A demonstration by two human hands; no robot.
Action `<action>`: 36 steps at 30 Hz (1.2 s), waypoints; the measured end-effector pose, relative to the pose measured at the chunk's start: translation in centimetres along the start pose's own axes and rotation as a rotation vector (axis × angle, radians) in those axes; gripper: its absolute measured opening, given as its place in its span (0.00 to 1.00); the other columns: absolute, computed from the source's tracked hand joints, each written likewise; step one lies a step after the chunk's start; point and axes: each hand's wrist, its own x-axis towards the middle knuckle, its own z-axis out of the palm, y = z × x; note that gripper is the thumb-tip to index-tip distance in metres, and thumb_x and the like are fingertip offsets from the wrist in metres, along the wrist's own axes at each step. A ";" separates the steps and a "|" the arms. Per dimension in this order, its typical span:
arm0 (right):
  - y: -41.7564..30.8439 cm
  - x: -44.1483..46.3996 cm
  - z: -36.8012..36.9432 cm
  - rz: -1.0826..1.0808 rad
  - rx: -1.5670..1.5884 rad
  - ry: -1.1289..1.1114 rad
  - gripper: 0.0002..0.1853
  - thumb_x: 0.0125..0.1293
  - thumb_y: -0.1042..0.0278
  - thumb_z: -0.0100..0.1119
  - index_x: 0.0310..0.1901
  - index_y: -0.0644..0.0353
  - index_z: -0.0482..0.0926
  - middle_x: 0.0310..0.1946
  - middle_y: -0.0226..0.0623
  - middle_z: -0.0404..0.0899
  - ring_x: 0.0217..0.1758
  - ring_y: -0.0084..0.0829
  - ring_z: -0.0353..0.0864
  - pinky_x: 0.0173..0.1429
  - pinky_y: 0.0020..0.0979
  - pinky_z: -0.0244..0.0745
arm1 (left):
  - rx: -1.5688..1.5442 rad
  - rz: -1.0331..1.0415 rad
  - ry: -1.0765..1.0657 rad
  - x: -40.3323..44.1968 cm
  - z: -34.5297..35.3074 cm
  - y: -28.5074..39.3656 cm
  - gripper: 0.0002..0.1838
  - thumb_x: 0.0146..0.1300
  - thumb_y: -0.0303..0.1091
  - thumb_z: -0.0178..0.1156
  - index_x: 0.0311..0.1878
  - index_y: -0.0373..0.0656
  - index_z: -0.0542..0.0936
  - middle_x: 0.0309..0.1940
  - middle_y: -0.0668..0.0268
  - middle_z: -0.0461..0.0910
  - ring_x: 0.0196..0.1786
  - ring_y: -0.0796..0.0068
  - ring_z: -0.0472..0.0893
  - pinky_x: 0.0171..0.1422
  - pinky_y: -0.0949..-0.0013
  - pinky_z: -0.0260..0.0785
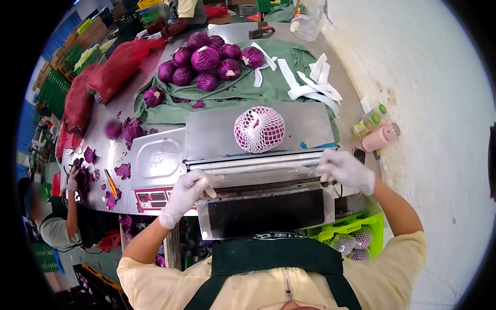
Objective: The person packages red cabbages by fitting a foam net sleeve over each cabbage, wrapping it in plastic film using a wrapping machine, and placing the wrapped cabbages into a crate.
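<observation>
Both of my hands wear white gloves. My left hand (189, 194) is closed at the left front of the wrapping machine (321, 206), pinching the edge of clear plastic film (258, 176). At the right end of the film roll, my right hand (347, 169) grips the other side of the film. The film stretches between my hands, over the machine's slot and behind its black plate (266, 213). Just beyond, a red cabbage in a white foam net (259, 129) rests on the machine's metal top (206, 126).
Bare red cabbages (205, 59) are piled on a green cloth (289, 57), with white foam nets (312, 85) beside them. A scale (157, 160) stands left. Bottles (381, 137) line the right wall. A green crate (374, 222) holds netted cabbages. Co-workers stand at the left and far side.
</observation>
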 end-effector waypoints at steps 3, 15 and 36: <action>-4.2 1.3 -3.2 -0.223 0.303 0.217 0.05 0.71 0.72 0.49 0.35 0.60 0.68 0.29 0.35 0.78 0.26 0.24 0.81 0.35 0.25 0.77 | -0.203 0.583 0.259 0.0 -1.3 2.1 0.14 0.73 0.38 0.51 0.47 0.35 0.78 0.36 0.57 0.85 0.41 0.66 0.85 0.55 0.62 0.74; 2.5 17.3 1.0 -0.376 0.211 -0.153 0.40 0.58 0.74 0.59 0.73 0.53 0.54 0.63 0.43 0.69 0.64 0.32 0.70 0.68 0.31 0.66 | -0.057 0.345 -0.032 16.0 3.5 2.9 0.51 0.50 0.48 0.72 0.73 0.40 0.57 0.70 0.53 0.63 0.71 0.60 0.64 0.73 0.64 0.59; 7.9 -11.2 13.3 0.377 1.095 -0.073 0.25 0.73 0.59 0.48 0.65 0.66 0.66 0.60 0.46 0.71 0.63 0.36 0.71 0.69 0.33 0.65 | -0.044 0.036 0.044 -8.9 14.1 -7.7 0.28 0.62 0.26 0.63 0.65 0.35 0.68 0.52 0.61 0.78 0.56 0.72 0.77 0.60 0.70 0.69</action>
